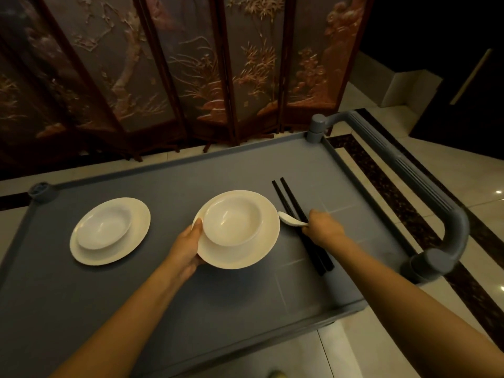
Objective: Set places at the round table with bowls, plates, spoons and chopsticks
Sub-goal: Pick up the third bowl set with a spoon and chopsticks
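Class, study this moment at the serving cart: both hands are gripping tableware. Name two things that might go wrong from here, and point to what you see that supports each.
1. The left hand grips the plate by one edge only, with a loose bowl on it. If the plate tilts, the bowl may slide off.
2. The right hand pinches the spoon and the chopsticks together. That crowded grip might let one slip onto the cart or floor.

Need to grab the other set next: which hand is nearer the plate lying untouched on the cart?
Left. The left hand is just right of that plate; the right hand is farther right.
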`<state>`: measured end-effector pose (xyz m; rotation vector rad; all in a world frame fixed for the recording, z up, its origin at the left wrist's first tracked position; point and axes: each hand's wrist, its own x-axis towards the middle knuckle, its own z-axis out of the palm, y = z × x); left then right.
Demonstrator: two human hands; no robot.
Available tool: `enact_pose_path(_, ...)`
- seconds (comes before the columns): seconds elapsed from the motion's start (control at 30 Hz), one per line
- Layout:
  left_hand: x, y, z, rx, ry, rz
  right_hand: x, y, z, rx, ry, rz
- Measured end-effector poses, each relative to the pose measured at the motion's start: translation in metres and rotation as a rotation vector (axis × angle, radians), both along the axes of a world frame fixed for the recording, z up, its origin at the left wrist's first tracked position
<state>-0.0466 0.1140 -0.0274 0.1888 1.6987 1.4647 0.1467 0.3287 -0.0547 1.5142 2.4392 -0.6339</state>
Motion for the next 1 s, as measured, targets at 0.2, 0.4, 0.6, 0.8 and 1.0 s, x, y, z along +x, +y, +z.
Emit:
enact_pose_path(0.2,0.003,0.007,0.005,0.008,0.026,-0.015,-0.006,0.003,0.003,0.024,-0.107,0.072)
enact_pose_path(0.4,0.01,0.027,0.015,0.043,0.062,-0.124,0.025,-0.003,0.008,-0.047,0.091,-0.061)
enact_pose_path(0.6,0.032,0.055,0.03,0.085,0.065,-0.316,0.094,-0.022,0.043,-0.064,0.359,-0.21)
enact_pose_path(0.8,0.078,0.063,0.046,0.117,0.075,-0.595,0.15,-0.114,0.076,-0.177,0.99,-0.738)
enact_pose_path(1.0,0.155,0.035,0.064,0.137,0.112,-0.909,0.205,-0.221,0.103,-0.01,1.156,-1.121)
